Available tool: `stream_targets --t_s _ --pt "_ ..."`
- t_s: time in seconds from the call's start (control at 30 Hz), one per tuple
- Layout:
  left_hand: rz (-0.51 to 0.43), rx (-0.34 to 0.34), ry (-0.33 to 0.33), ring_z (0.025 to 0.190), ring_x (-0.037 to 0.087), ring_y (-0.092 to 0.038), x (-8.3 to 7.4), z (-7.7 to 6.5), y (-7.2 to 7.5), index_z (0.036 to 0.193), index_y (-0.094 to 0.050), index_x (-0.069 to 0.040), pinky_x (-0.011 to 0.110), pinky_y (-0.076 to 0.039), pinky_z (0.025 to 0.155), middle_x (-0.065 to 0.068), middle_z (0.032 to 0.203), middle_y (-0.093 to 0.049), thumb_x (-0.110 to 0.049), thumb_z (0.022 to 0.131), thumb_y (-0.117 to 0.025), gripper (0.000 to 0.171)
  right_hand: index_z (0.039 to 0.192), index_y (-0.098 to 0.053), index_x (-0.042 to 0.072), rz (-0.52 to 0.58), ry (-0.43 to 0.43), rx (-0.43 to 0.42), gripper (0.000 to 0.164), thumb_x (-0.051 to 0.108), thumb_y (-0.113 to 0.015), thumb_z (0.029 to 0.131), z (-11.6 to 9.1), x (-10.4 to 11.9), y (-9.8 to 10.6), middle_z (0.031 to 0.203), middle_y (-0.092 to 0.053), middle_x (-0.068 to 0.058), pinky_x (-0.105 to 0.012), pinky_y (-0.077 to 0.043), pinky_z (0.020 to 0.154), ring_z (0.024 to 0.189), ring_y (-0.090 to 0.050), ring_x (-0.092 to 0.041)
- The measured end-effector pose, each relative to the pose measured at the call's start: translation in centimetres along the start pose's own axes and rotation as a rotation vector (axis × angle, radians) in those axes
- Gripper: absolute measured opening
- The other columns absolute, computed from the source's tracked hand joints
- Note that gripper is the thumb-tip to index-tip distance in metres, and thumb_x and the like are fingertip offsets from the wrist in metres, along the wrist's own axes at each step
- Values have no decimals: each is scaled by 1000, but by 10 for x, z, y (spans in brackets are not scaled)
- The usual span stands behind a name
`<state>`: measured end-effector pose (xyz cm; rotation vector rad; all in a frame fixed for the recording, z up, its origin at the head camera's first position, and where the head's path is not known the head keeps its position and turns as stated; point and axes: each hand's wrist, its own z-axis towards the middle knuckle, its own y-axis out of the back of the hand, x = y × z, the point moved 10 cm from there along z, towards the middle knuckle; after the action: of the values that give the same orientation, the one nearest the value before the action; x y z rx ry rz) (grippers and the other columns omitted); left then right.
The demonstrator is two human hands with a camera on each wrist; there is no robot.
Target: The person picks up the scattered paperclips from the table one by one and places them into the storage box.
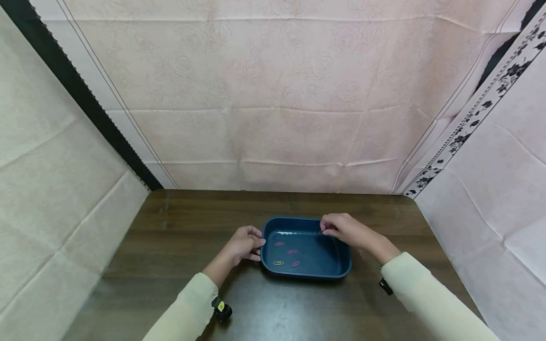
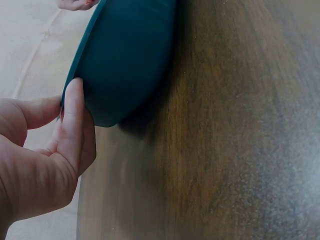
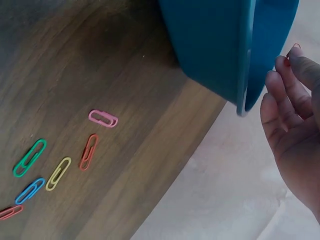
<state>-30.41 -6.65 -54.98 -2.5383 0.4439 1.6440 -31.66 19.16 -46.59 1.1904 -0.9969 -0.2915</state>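
Observation:
A blue tray sits on the wooden table with several paper clips inside, among them a yellow clip, a green clip and a pink clip. At the tray's left end my left hand pinches the rim between thumb and fingers, seen closely on the tray wall in the left wrist view. Over the right back part of the tray is my right hand. Between its thumb and index finger it pinches a red paper clip, partly hidden by the fingertips.
On the table right of the tray lie several loose clips, including a pink clip, an orange-red clip, a green clip, a yellow clip and a blue clip. Pale cloth hangs behind the table.

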Motion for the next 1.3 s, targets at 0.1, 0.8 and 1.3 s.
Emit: stream_targets --t_s 0.1,0.8,1.3 --pt "2 -2 3 71 20 -61 0 1 0 122 -55 2 33 -64 61 13 91 -61 -6 102 -63 23 97 -66 12 2 -2 17 7 17 -66 102 5 4 -3 90 -64 7 -21 -55 70 79 -58 -7" --pt "-2 -3 18 71 21 -61 1 0 1 122 -55 2 34 -64 63 16 95 -63 -7 102 -63 23 95 -61 20 -71 36 124 9 16 -66 102 37 23 -34 87 -57 7 -22 -51 70 80 -55 -9" --pt "-2 2 22 72 22 -62 1 1 1 123 -55 1 34 -65 65 16 95 -62 -7 102 -63 24 98 -62 10 0 61 211 4 11 -64 102 56 40 -50 92 -65 -7 -22 -52 70 79 -56 -11"
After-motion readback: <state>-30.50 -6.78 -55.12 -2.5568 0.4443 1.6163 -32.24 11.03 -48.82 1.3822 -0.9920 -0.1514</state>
